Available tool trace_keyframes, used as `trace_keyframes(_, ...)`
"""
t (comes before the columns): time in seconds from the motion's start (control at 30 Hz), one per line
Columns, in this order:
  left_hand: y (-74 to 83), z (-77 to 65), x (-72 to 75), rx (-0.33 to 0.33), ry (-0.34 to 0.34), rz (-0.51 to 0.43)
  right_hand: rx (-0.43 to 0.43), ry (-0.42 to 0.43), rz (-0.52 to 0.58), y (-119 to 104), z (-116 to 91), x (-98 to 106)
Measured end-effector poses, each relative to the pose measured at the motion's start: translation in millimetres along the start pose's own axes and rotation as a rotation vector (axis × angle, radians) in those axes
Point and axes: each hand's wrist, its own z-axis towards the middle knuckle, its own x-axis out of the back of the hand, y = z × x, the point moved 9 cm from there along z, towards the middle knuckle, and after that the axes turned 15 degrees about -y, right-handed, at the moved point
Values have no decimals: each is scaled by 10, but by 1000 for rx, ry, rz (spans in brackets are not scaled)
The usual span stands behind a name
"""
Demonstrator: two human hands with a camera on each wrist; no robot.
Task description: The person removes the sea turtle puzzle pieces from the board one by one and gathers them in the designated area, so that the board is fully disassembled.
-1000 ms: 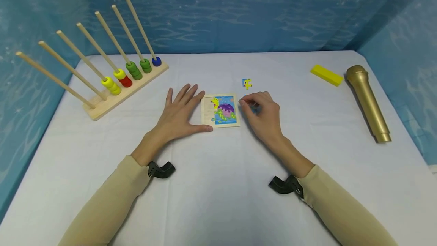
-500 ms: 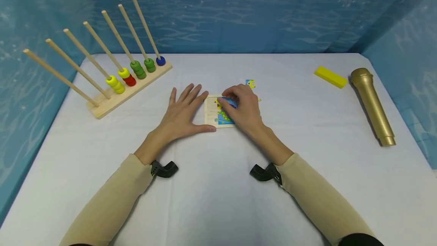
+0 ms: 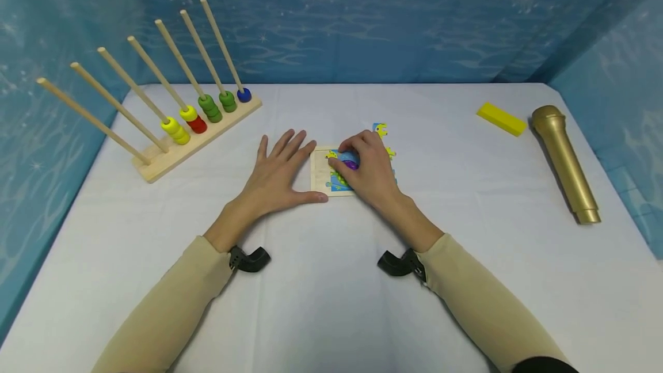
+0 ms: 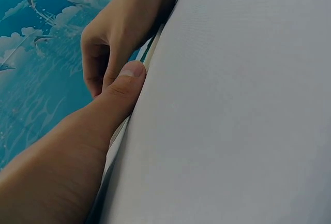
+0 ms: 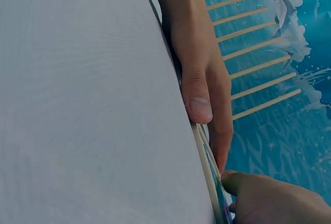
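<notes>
A small wooden puzzle board [image 3: 319, 180] lies at the table's middle, with part of a bright turtle picture in it. Its left strip shows bare wood. My left hand [image 3: 274, 174] lies flat with spread fingers, index tip at the upper left corner and thumb along the lower edge. Over the picture, my right hand [image 3: 370, 168] curls down, thumb and fingertips pinching at a puzzle piece [image 3: 331, 155] in the board; the hand hides the board's right side. In the right wrist view its thumb [image 5: 232, 181] is right at the board's edge. Loose pieces [image 3: 380, 129] lie just beyond the right hand.
A wooden counting stand [image 3: 202, 140] with upright rods and coloured beads is at the back left. A yellow block [image 3: 501, 119] and a gold toy microphone [image 3: 566, 166] lie at the right. A blue sea-patterned curtain [image 3: 362, 22] hangs behind the white table [image 3: 321, 281].
My right hand has moved left from beside the board onto its picture, then stayed there over the last half second. The left hand has kept its place at the board.
</notes>
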Motion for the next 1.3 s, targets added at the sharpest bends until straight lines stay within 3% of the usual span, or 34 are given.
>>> trace_keyframes(0.93, -6, 6, 2, 6, 5, 9, -6, -74, -78, -16, 70, -69)
trace_keyframes(1.3, -8, 10, -6, 6, 4, 7, -22, -82, -58, 24, 83, -94)
